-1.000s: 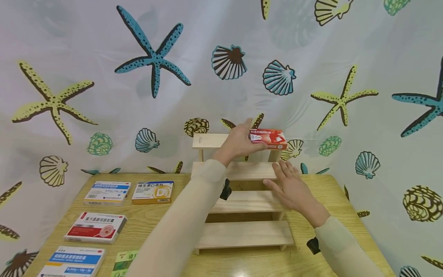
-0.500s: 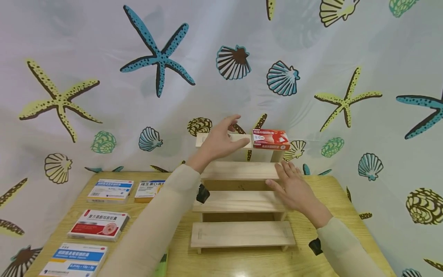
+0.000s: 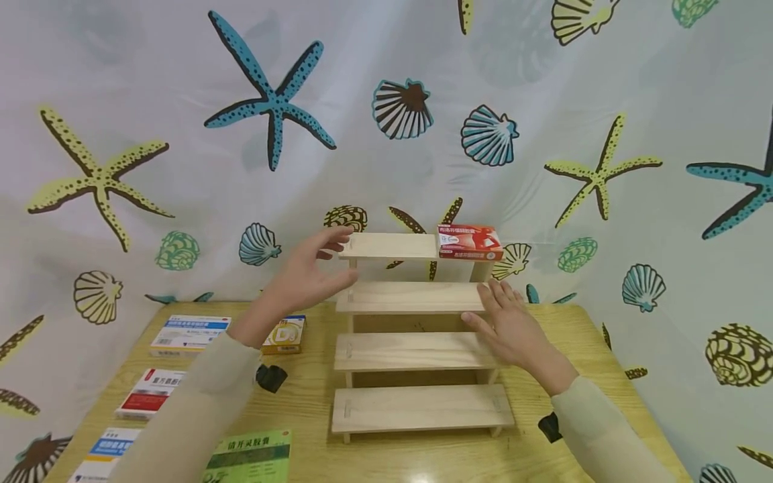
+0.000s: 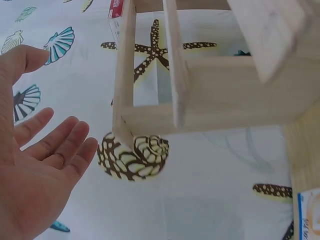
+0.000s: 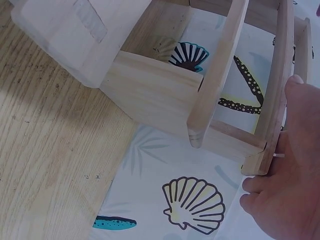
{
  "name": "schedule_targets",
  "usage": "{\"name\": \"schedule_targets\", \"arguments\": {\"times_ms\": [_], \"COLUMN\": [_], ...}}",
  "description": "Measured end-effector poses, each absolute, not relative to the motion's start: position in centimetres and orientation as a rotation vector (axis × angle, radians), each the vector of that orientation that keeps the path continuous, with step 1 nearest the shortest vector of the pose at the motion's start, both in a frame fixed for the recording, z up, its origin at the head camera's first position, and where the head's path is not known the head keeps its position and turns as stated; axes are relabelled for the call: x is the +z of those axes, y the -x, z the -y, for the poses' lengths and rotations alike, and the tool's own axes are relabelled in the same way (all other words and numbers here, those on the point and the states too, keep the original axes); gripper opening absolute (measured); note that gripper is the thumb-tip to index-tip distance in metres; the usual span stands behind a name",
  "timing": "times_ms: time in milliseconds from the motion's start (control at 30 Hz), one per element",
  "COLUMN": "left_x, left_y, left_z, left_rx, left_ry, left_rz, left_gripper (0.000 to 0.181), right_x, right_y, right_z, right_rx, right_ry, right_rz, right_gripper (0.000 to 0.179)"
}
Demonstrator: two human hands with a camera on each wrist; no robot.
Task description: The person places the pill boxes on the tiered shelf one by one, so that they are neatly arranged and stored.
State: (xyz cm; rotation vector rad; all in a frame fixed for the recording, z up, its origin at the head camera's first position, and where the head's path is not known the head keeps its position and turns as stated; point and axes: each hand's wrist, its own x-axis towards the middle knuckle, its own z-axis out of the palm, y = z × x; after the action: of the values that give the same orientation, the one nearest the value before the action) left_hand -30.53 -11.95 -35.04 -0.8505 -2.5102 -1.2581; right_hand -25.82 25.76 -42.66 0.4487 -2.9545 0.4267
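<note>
A pale wooden stepped rack (image 3: 417,349) stands on the table, and a red medicine box (image 3: 470,243) lies on the right end of its top step. Just left of that top step, my left hand (image 3: 304,275) holds nothing, its thumb and fingers spread apart. The left wrist view shows the palm of the left hand (image 4: 40,185) beside the rack's end, with a gap between them. My right hand (image 3: 513,329) rests at the right end of the second step from the top, fingers extended. In the right wrist view its thumb and fingertips are by the board's corner.
On the table's left lie several medicine boxes: a blue-and-white box (image 3: 187,334), a red-and-white box (image 3: 147,394), another blue-and-white box (image 3: 105,453), an orange vitamin D box (image 3: 284,335) and a green box (image 3: 256,459). A patterned curtain (image 3: 386,174) hangs behind the rack.
My left hand has let go of the red medicine box and moved left, off the top step. The box stays on the rack. My right hand has barely moved.
</note>
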Motion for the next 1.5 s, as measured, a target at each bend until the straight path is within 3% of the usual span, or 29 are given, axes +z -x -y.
{"name": "schedule_targets", "arguments": {"times_ms": [367,900,1500], "left_x": [-37.6,-41.4,-46.3], "left_y": [27.9,22.9,16.7], "left_z": [16.8,19.4,23.5], "left_rx": [-1.125,-1.065,-1.05], "left_ry": [0.823,0.743,0.417], "left_rz": [2.493,2.56,2.786], "left_gripper": [0.067,0.069,0.068], "right_x": [-42.5,-42.5,-42.5], "right_y": [25.8,25.8,25.7], "right_z": [-25.9,-25.9,-25.7], "right_rx": [0.433,0.447,0.463], "right_ry": [-0.439,-0.442,-0.432], "right_rz": [2.965,2.975,2.984], "right_gripper": [0.078,0.079,0.078]}}
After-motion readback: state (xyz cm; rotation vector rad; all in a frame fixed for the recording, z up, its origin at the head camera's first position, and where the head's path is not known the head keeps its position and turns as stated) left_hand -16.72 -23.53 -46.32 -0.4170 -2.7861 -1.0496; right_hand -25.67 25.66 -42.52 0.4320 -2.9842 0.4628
